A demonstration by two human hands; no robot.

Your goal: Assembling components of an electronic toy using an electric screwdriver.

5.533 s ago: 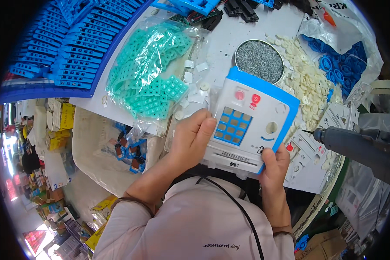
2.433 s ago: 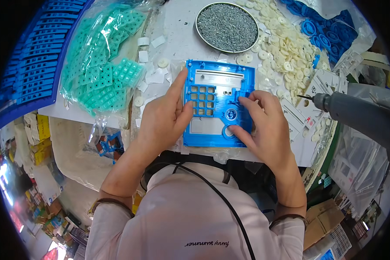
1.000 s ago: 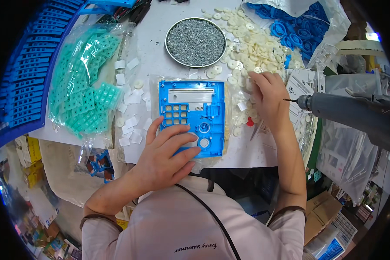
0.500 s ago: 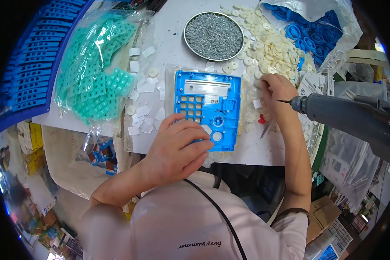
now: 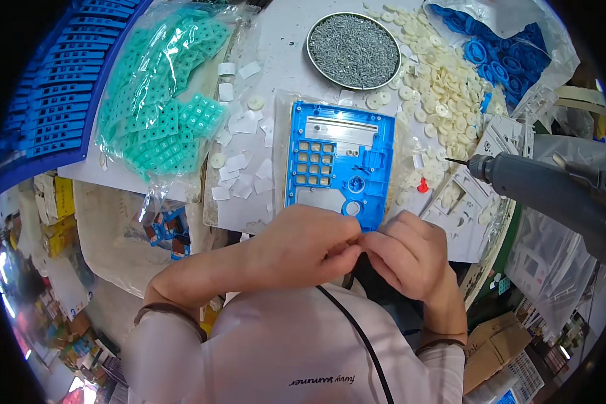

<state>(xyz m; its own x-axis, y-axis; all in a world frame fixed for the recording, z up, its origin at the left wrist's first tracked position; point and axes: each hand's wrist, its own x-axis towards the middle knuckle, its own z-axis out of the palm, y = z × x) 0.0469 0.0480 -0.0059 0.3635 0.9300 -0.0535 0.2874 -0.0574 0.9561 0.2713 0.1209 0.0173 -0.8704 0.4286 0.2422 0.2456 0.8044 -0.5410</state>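
My left hand (image 5: pixel 310 246) and my right hand (image 5: pixel 411 256) meet fingertip to fingertip, just in front of the near edge of a blue plastic housing (image 5: pixel 378 145). Both have thumb and fingers pinched together; whatever is between them is too small and too covered to make out. Flat on the table, the housing shows a block of square key openings, a clear strip at its far end and round openings at the lower right. The left hand hides its near left corner.
A round dish of screws (image 5: pixel 353 50) stands beyond the housing, beside loose cream discs (image 5: pixel 444 94). Bagged green keypads (image 5: pixel 148 111) lie left, with white paper squares (image 5: pixel 236 163) nearby. From the right juts a grey electric screwdriver (image 5: pixel 539 182), near a small red part (image 5: pixel 423 185).
My right hand has come back from the cream discs toward my body. My left hand has left the housing and moved right to meet it. The whole view has shifted slightly.
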